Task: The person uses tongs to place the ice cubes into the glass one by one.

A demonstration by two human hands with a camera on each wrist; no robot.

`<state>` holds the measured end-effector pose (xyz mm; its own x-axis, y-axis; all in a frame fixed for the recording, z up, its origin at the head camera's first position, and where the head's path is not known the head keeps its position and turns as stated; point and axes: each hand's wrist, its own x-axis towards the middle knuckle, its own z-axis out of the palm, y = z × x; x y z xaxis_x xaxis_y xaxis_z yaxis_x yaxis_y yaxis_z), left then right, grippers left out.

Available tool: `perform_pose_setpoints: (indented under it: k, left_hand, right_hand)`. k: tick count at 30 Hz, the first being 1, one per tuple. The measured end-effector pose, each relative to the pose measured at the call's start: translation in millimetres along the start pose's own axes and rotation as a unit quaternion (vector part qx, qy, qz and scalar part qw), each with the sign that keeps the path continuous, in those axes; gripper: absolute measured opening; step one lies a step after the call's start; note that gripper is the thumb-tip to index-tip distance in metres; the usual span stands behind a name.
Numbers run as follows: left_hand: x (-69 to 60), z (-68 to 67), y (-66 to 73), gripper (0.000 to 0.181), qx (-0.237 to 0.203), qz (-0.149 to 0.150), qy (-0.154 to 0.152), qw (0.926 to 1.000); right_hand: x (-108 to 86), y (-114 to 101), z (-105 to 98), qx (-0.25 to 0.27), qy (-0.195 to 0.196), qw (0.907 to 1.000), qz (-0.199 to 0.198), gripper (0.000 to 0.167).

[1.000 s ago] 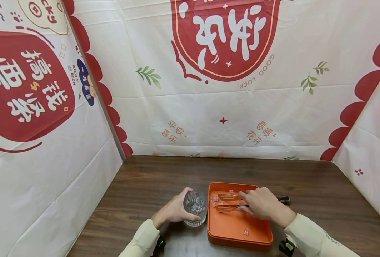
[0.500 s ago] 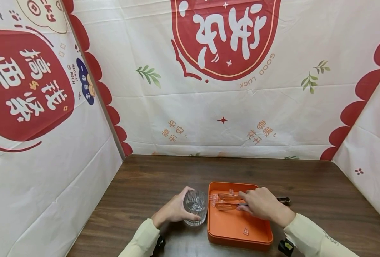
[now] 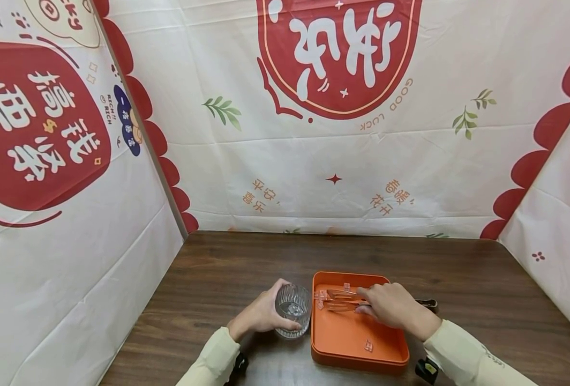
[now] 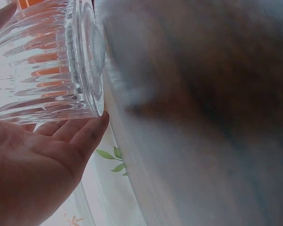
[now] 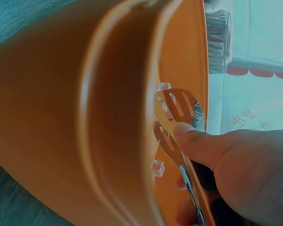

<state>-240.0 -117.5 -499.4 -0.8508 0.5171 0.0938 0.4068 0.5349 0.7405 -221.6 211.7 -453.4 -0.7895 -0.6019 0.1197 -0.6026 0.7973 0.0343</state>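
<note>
My left hand (image 3: 263, 312) is wrapped round the side of a clear ribbed glass (image 3: 291, 331) standing on the table left of an orange tray (image 3: 343, 343). The left wrist view shows the glass (image 4: 42, 66) lying between thumb and fingers. With my right hand (image 3: 392, 304) I grip metal tongs (image 3: 338, 307) with slotted heads, which reach into the tray. Several small clear cubes (image 3: 321, 295) lie by the tray's left wall, close to the tong heads. A lone cube (image 3: 369, 346) rests near the front. In the right wrist view, the tong heads (image 5: 183, 106) stand apart, near a cube (image 5: 158, 168).
The dark wooden table (image 3: 237, 262) extends round the tray and glass. A printed white cloth (image 3: 285, 161) hangs behind it, with further cloth walls at left and right. The tray's raised rim (image 3: 350, 274) surrounds the cubes.
The tong heads have drawn somewhat closer together, the nearer one shifting toward the farther one. My left hand and the glass stay in place.
</note>
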Motion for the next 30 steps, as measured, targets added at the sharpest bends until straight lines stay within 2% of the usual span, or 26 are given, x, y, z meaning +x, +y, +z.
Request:
perform_pose_setpoints:
  k: [10, 24, 30]
  left_hand:
    - [0.7, 0.5, 0.0, 0.084, -0.001, -0.005, 0.003, 1.0]
    - [0.7, -0.7, -0.1, 0.084, -0.002, -0.003, 0.0, 1.0]
    - [0.4, -0.7, 0.1, 0.083, -0.008, -0.003, -0.001, 1.0]
  right_hand:
    - [1.4, -0.5, -0.3, -0.003, -0.007, 0.9998, 0.017, 0.024]
    - [1.0, 0.4, 1.8, -0.023, 0.026, 0.9994, -0.006, 0.023]
    - [1.1, -0.2, 2.6, -0.02, 0.026, 0.9995, -0.007, 0.02]
